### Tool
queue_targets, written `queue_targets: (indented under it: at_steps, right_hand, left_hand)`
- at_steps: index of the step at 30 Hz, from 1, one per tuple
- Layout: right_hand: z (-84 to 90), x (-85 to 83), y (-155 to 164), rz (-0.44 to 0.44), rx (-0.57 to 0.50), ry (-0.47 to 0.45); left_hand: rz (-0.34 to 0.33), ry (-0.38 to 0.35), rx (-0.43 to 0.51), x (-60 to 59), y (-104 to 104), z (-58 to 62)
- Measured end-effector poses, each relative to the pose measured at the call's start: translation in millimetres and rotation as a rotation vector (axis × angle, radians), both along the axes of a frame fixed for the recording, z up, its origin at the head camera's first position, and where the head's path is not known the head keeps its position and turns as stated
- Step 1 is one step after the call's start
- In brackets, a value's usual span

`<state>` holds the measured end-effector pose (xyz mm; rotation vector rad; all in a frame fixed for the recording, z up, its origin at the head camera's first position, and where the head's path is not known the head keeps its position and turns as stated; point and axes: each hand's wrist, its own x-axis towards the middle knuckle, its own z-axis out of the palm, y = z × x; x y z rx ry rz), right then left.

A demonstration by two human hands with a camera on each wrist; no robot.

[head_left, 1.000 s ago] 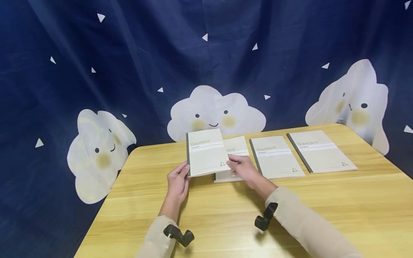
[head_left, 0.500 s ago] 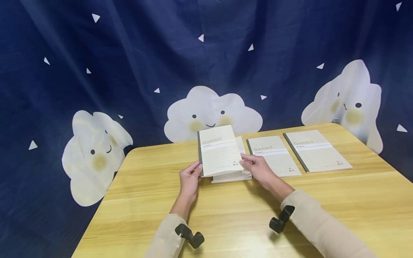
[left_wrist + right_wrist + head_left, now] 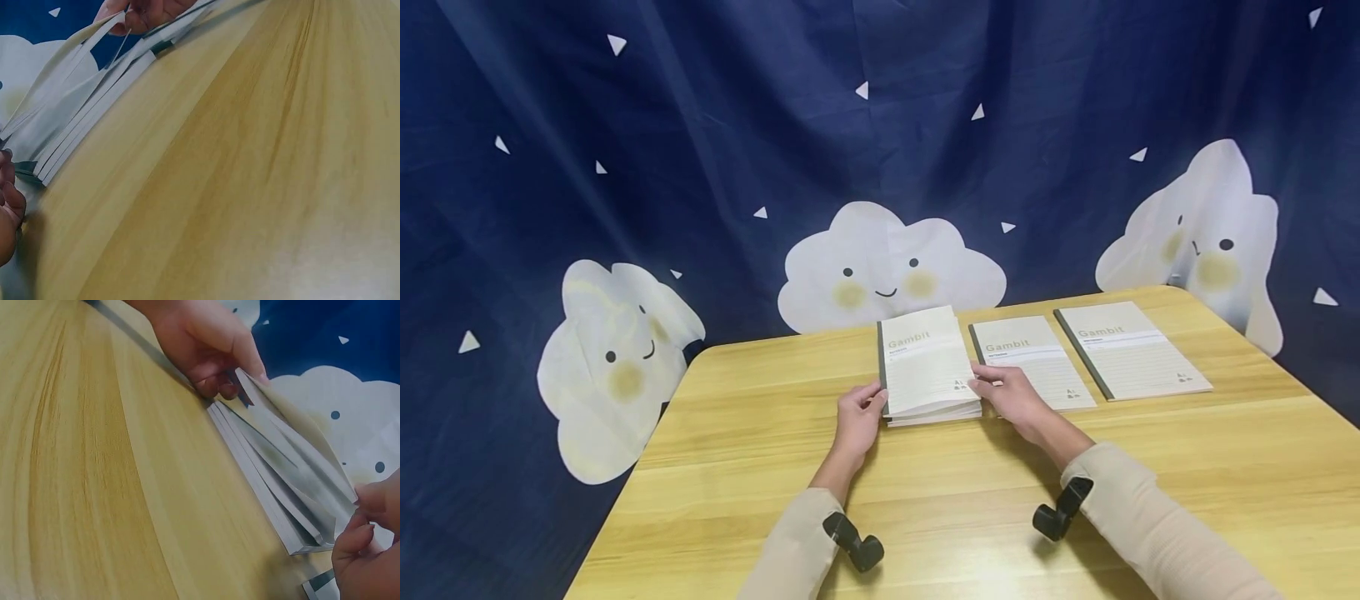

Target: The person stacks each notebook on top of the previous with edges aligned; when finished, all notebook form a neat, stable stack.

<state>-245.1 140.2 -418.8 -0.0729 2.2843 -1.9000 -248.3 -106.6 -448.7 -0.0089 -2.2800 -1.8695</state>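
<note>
A cream notebook (image 3: 925, 358) with a dark spine and "Gambit" on its cover is held just over a stack of notebooks (image 3: 934, 417) in the head view. My left hand (image 3: 859, 421) pinches its lower left corner by the spine. The lower right corner is between the thumb and fingers of my right hand (image 3: 1011, 400). In the right wrist view the held notebook (image 3: 300, 431) sits tilted above the stack (image 3: 262, 487), its pages slightly bowed, with a gap beneath. The left wrist view shows the stack's edges (image 3: 94, 119) between both hands.
Right of the stack lies a second notebook (image 3: 1037, 358), partly behind my right hand, and farther right a third notebook (image 3: 1131, 350). All rest on a wooden table (image 3: 737, 467). A dark blue curtain (image 3: 737, 125) with cloud faces hangs behind the table's far edge.
The held notebook has moved right, then down, from left of the stack to just over it. Both hands moved along with it, still gripping its lower corners.
</note>
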Motion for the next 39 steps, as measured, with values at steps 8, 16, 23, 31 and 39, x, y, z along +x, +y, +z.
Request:
queue_targets:
  at_steps: [8,16,23,31,39]
  right_hand:
    - [-7.0,-3.8,0.7,0.012,-0.08,-0.063]
    - [-8.4,-3.0,-0.6,-0.001,0.002,-0.075]
    - [-11.2,-2.9,-2.7,-0.007,0.016,-0.069]
    - [-11.6,-2.7,-5.0,0.002,0.082,-0.063]
    - [-10.8,-1.6,-5.4,0.004,0.145,-0.051]
  left_hand:
    - [-0.043,-0.031,-0.106,-5.5,0.7,-2.5]
    - [-0.087,-0.08,-0.171,-9.5,0.3,-0.5]
    - [-0.106,-0.104,-0.22,-9.7,-0.2,2.8]
    - [-0.116,-0.14,-0.255,-9.0,0.7,7.3]
    - [-0.12,-0.133,-0.322,-8.6,-0.4,5.9]
